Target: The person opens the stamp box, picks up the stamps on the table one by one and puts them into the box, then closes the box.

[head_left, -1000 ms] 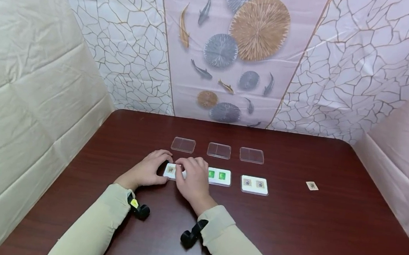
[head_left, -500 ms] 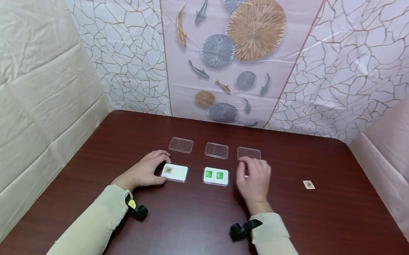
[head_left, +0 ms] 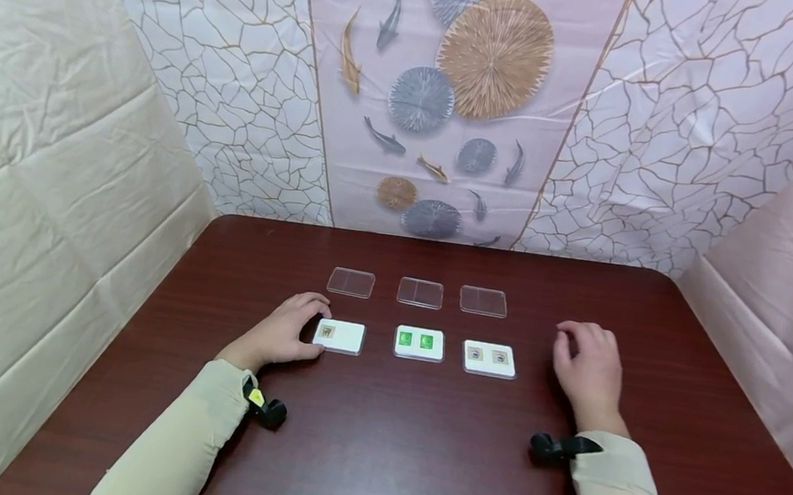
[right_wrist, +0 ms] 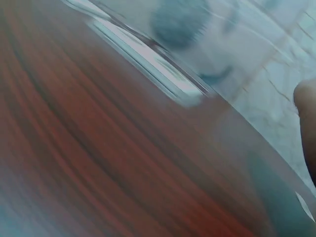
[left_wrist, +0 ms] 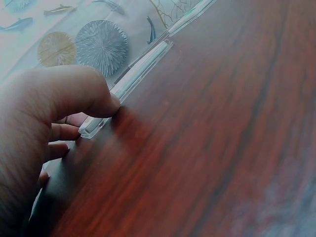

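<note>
My left hand [head_left: 282,329] grips the left end of a flat clear case with a white insert [head_left: 346,339], thumb at its near edge and fingers at the far one. The insert bears one small brown stamp-like picture [head_left: 327,331]. In the left wrist view the thumb presses the side of the case [left_wrist: 140,66]. My right hand [head_left: 588,372] is over the right part of the table, fingers loosely bent and holding nothing. A small pale stamp-like square [right_wrist: 305,207] lies near it in the right wrist view, hidden by the hand in the head view.
Right of the held case lie a case with two green pictures [head_left: 418,352] and one with two greyish pictures [head_left: 488,366]. Behind them three clear lids [head_left: 351,282] lie in a row on the dark red wooden table [head_left: 375,455]. Patterned cloth [head_left: 441,163] hangs behind.
My right hand has moved right, from the left case past the other two, to above the small square. The left hand has stayed on its case.
</note>
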Motion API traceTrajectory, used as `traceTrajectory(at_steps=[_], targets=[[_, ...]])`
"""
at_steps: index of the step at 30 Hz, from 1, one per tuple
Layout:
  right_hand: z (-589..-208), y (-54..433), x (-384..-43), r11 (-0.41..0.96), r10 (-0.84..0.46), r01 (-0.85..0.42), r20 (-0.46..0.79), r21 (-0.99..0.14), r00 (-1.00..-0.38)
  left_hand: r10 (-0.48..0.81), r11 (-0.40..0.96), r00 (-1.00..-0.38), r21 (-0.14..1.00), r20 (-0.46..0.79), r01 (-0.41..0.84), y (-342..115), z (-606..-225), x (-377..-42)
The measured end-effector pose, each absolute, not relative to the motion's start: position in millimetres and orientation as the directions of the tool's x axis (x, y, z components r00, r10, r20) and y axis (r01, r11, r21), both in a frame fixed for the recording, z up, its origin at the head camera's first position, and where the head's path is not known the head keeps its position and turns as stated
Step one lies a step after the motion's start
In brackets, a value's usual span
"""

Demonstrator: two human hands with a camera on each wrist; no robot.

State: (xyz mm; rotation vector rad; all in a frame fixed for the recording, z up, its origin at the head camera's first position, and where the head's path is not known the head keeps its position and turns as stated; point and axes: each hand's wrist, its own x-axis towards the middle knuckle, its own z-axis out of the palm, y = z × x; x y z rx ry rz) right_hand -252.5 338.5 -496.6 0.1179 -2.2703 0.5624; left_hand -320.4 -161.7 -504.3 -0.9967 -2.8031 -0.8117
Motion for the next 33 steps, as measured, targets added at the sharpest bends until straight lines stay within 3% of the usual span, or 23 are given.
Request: traceTrajectory(at_steps=[5,9,19,33], targets=[[-496,376,-236,0.886,0.207,-0.053,0.496,-0.461,-0.843,0.574,0.648,-0.783,0.451,0.241,0.614,-160,-503,-321],[-496,398,-227,0.883,0.233,0.043,0.356,-0.468,-0.905,0.573,0.642,-0.781,0.457,0.247,0.616,-159,-502,-321],[-498,406,-227,0.927,0.196,0.098,0.244,-0.361,-0.95,0.571,0.651,-0.787,0.454,0.235,0.608,-160,-503,-321],[-496,400,-228,0.92,0.215,0.102,0.269,-0.38,-0.939,0.571,0.645,-0.786,0.463,0.237,0.608,-162,-504,-320]])
